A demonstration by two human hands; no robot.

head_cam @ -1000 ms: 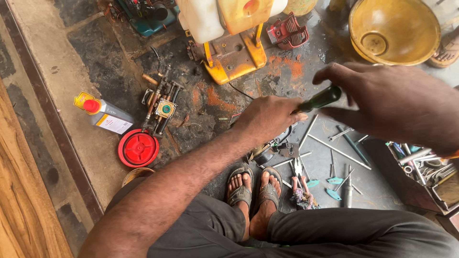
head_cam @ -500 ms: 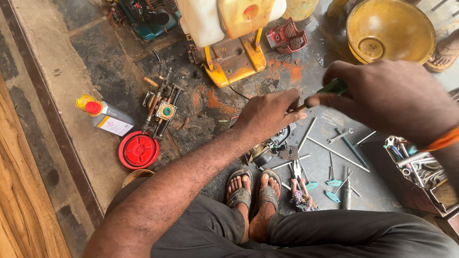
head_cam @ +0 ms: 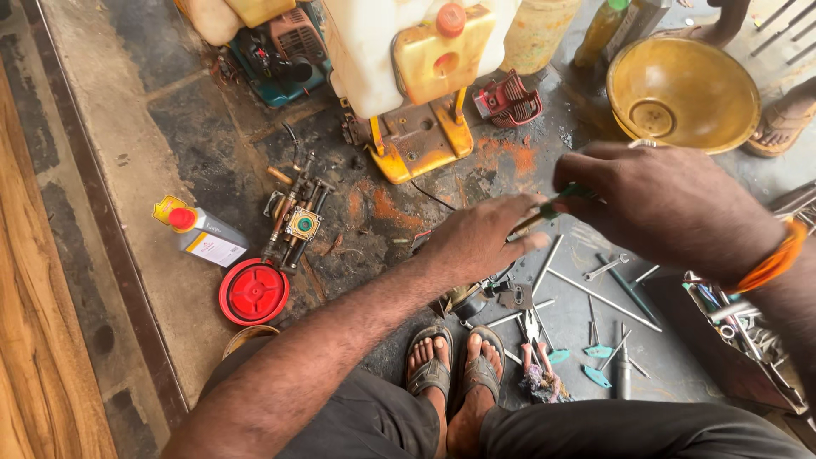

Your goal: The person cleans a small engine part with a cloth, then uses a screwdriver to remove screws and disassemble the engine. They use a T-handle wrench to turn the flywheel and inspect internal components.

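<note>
My right hand point(head_cam: 671, 200) is closed around the green handle of a screwdriver point(head_cam: 552, 208), held over the oily floor. My left hand point(head_cam: 476, 242) meets it from the left, its fingertips pinched at the tool's metal end; what sits between the fingers is hidden. Below both hands lie small metal engine parts point(head_cam: 484, 297) near my sandalled feet point(head_cam: 455, 370).
A yellow and white sprayer machine point(head_cam: 408, 76) stands ahead, a yellow bowl point(head_cam: 684, 89) to its right. A carburettor assembly point(head_cam: 297, 221), a red lid point(head_cam: 253, 293) and a small oil bottle point(head_cam: 204, 236) lie at left. Wrenches, rods and green-handled keys point(head_cam: 595, 314) are scattered at right beside a tool tray point(head_cam: 748, 336).
The view has tilted down and the machine now shows more fully. Both hands have drawn closer together around the screwdriver, with the right hand lowering toward the left.
</note>
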